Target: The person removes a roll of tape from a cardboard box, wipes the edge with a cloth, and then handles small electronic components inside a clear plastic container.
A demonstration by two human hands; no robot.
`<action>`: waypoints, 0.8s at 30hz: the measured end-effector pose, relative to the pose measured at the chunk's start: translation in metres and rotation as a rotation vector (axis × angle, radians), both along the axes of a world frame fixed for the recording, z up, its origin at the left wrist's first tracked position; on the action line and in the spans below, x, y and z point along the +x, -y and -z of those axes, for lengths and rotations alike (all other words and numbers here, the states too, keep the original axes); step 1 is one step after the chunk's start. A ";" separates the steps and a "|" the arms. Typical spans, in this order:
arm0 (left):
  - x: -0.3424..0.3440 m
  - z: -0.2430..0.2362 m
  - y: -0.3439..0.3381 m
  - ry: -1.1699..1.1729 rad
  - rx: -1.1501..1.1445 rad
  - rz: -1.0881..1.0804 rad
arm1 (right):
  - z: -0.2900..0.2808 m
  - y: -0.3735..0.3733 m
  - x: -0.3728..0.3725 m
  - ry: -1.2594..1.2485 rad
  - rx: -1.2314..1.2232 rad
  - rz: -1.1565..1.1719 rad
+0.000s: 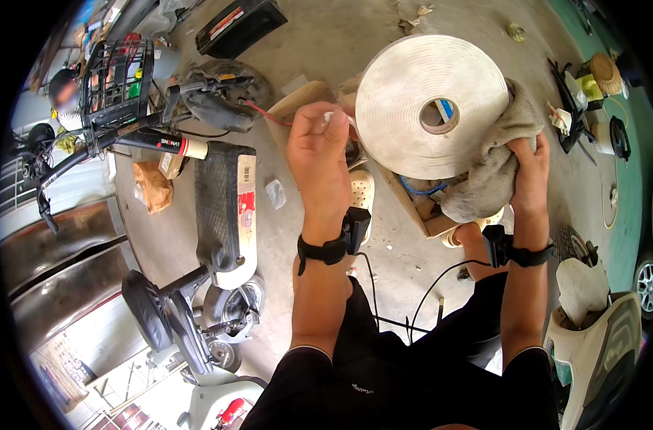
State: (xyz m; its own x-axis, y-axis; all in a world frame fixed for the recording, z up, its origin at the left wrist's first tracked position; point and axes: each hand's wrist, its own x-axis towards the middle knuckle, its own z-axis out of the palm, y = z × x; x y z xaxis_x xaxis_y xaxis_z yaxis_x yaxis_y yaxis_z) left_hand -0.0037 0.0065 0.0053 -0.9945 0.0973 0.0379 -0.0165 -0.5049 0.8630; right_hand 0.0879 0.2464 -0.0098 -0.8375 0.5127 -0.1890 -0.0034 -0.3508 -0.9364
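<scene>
A large, flat roll of white tape (394,107) is held up in front of me, with its round core hole facing my view. My right hand (531,172) is closed around a crumpled grey-brown cloth (511,129) at the roll's right edge; the cloth lies against the roll. My left hand (319,158) is raised just left of the roll, thumb and fingers pinched together. A bit of a small white strip (329,117) shows at its fingertips; whether it joins the roll I cannot tell. Below the roll is a cardboard box (407,208) with a blue cord inside.
On the left stand an electric scooter (222,193) with a black deck and a bike with a black basket (117,75). A person (64,93) is at the far left. A black battery-like box (242,30) lies at the back. A pale scooter body (592,344) stands lower right.
</scene>
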 end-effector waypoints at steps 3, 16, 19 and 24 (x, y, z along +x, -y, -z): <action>-0.001 0.001 0.004 -0.018 0.015 0.013 | -0.002 0.000 -0.002 -0.001 -0.026 0.018; -0.004 -0.006 0.011 0.061 0.124 0.157 | -0.004 -0.001 -0.003 0.033 -0.091 -0.019; -0.007 0.002 0.017 0.030 0.111 0.197 | -0.004 0.000 -0.003 0.036 -0.073 -0.027; -0.004 0.001 0.011 0.034 0.035 0.149 | 0.000 -0.005 -0.002 0.076 -0.025 -0.036</action>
State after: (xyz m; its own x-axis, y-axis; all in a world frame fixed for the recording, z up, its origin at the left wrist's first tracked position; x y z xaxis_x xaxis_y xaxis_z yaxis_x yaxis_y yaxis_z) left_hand -0.0082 -0.0044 0.0043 -0.9699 0.2432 0.0102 -0.1226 -0.5247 0.8424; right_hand 0.0854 0.2512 -0.0097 -0.8380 0.4769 -0.2653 0.0806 -0.3727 -0.9245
